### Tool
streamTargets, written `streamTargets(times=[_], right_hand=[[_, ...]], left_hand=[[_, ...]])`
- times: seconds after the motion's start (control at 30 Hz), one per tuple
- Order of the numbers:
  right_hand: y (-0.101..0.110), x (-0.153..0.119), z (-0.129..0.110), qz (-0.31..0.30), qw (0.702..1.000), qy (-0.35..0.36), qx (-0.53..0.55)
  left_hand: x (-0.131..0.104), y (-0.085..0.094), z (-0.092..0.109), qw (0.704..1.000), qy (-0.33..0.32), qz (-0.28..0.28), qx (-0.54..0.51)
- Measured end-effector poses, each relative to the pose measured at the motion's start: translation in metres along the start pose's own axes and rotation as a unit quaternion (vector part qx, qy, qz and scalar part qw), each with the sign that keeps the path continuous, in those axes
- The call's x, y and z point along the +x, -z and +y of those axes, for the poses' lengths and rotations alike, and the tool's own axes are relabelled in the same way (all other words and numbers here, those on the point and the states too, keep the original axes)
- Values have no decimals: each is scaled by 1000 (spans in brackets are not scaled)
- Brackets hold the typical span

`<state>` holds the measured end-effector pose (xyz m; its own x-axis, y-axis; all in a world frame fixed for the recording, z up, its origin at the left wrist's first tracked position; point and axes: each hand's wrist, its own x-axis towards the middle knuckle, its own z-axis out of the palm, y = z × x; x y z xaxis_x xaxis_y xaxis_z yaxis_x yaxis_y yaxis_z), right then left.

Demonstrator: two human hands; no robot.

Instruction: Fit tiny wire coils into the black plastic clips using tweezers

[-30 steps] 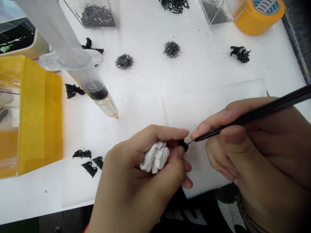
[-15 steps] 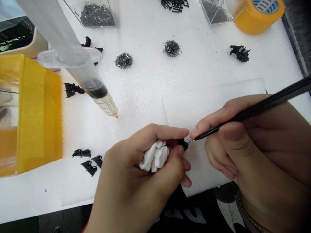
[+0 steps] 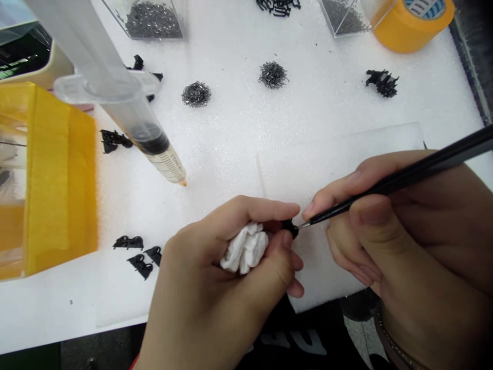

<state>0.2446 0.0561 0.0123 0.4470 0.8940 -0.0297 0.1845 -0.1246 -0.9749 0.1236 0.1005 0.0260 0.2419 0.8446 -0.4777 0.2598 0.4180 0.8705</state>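
Between the thumb and index finger of my left hand (image 3: 231, 267) is a small black plastic part (image 3: 291, 226), mostly covered by the fingertips. A crumpled white tissue (image 3: 246, 248) is tucked into the same palm. My right hand (image 3: 389, 226) is closed around black tweezers (image 3: 370, 191), held like a pen. Their thin metal tip meets the edge of the black part; whether something tiny sits in the tip is too small to tell.
An upright syringe (image 3: 154, 139) stands left of my hands, beside a yellow bin (image 3: 63, 180). Small metal pieces lie in two piles (image 3: 196, 94), with black parts (image 3: 140, 265) around. Clear boxes (image 3: 154, 23) and orange tape (image 3: 412, 25) stand at the back.
The view has shifted very slightly. Both hands keep nearly the same pose, with the tweezers' tip still at the black part.
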Motion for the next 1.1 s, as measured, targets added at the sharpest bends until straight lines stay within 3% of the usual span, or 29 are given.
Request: streamTargets(times=[0.07,0.83,1.0,1.1], right_hand=[[-4,1,0,29,999,-1,-16],[2,1,-1,-8,1000,-17,12],[3,8,0,-61,997,-2,50],[6,7,2,-70,996,-3,50]], left_hand=[[0,1,0,1000,-8,-13,-6],[4,7,-11,998,-48,-35,-8],[12,15,-14,992,-46,-121,-15],[14,15,-15,990,-52,-130,-17]])
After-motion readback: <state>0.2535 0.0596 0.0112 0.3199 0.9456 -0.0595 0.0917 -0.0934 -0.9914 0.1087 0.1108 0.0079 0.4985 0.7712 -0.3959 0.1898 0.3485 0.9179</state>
